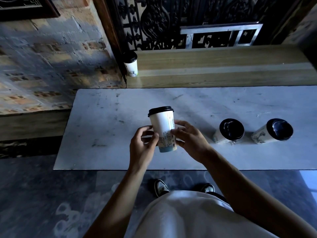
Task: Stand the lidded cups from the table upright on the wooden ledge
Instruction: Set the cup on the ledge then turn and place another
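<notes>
A white paper cup with a black lid is held upright above the marble table, a printed drawing near its base. My left hand grips its lower left side and my right hand grips its lower right side. Two more lidded cups stand on the table to the right, one nearer my hands and one further right. Another lidded cup stands upright at the far left end of the wooden ledge, against the door frame.
Behind the ledge is a dark carved wooden screen with a metal frame leaning on it. A brick wall rises at the left. The table's front edge is just ahead of my feet.
</notes>
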Motion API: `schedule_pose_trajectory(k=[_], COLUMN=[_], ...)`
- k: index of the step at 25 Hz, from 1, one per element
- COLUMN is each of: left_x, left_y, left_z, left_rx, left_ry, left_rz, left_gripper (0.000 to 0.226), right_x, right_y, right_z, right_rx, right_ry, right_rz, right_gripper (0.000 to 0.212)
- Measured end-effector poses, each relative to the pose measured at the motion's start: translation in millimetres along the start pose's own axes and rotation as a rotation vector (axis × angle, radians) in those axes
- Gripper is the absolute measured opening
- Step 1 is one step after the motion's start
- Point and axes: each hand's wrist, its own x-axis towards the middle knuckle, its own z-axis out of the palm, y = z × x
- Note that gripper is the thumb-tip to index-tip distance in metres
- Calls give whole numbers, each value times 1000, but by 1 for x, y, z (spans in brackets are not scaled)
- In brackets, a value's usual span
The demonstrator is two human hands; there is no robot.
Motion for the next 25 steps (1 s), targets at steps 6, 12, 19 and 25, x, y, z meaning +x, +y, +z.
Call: schedule_pose_trajectory(k=[6, 12, 19, 25], left_x=[1, 3, 7, 5], left_y=[1, 2, -5, 0], left_z=[0, 1, 2, 8], left_rx=[79, -25, -8, -21], left_ry=[67, 68, 1, 10], left_rz=[55, 40, 6, -20], left_gripper=[28, 21, 25, 18], right_x=[1, -1, 0, 3], right_y=[-2, -3, -6, -7], right_z=[-4, -7, -5, -12], right_rx=[3, -50, -101, 25], right_ry=[0, -21, -89, -38], right_rz=[5, -45, -49, -14], right_gripper=[33, 33, 51, 44])
